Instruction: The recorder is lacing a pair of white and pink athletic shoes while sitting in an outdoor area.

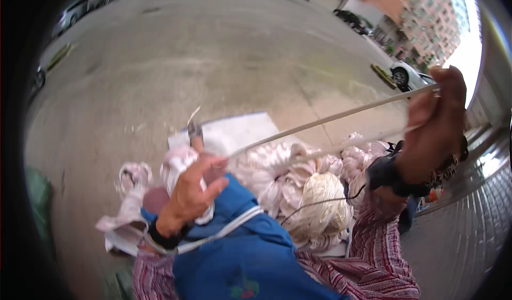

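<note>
A pale, narrow cloth strip (330, 118) is stretched taut, rising from my left hand to my right. My right hand (434, 124) is raised at the far right, its fingers closed around the strip's upper end. Low over my lap, my left hand (189, 196) has the lower end at its fingertips, blurred by motion. A fainter second strand runs below the first. A blue apron (234, 252) covers my lap, with a white band (234, 223) across it. Beyond it are bundles of pinkish-white cloth (261, 167) and a cream, ball-like bundle (322, 199).
A white board (245, 123) lies under the bundles on the concrete ground (176, 60). More pale cloth (128, 209) hangs by my left arm. A thin dark cord (325, 200) crosses the cream bundle. At the left edge is a green sack (38, 204); a white car (410, 76) stands far right.
</note>
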`<action>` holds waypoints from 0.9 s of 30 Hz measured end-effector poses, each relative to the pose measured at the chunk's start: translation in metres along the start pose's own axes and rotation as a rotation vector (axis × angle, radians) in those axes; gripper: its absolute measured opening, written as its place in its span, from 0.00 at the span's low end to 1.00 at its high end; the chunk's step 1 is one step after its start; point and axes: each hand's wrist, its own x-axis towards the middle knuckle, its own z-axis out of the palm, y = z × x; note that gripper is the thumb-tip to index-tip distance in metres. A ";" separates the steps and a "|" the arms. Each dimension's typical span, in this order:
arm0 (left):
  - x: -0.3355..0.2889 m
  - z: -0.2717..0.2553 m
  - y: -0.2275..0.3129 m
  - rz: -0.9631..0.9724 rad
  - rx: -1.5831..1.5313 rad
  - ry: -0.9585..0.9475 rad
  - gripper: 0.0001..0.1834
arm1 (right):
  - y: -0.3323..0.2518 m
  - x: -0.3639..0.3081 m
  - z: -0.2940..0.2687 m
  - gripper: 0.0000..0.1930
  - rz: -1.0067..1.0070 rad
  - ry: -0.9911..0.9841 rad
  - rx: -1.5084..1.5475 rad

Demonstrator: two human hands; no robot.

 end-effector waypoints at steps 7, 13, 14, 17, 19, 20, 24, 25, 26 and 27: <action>-0.023 -0.009 0.055 -0.265 -0.171 -0.194 0.13 | 0.011 -0.042 0.029 0.11 0.223 -0.349 0.550; -0.038 -0.007 0.082 -0.247 -0.747 -0.083 0.29 | 0.017 -0.080 0.085 0.06 0.478 -0.823 0.385; -0.038 -0.011 0.083 -0.282 -0.783 -0.103 0.33 | 0.015 -0.090 0.095 0.06 0.330 -0.869 0.400; -0.044 -0.018 0.092 -0.271 -0.707 0.058 0.28 | 0.014 -0.104 0.102 0.06 0.284 -0.991 0.379; -0.047 -0.023 0.098 -0.289 -0.748 0.047 0.25 | 0.014 -0.107 0.105 0.06 0.341 -1.063 0.385; -0.047 -0.024 0.099 -0.305 -0.790 0.035 0.23 | 0.015 -0.107 0.107 0.06 0.329 -1.029 0.396; -0.052 -0.025 0.095 -0.374 -0.597 0.106 0.16 | 0.020 -0.114 0.115 0.05 0.193 -0.957 0.419; -0.056 -0.029 0.090 -0.357 -0.515 0.112 0.15 | 0.024 -0.120 0.118 0.06 0.184 -0.921 0.483; -0.065 -0.035 0.087 -0.447 -0.515 0.129 0.14 | 0.030 -0.125 0.114 0.06 0.196 -0.950 0.381; -0.077 -0.042 0.084 -0.544 -0.517 0.145 0.13 | 0.039 -0.128 0.105 0.08 0.220 -0.994 0.289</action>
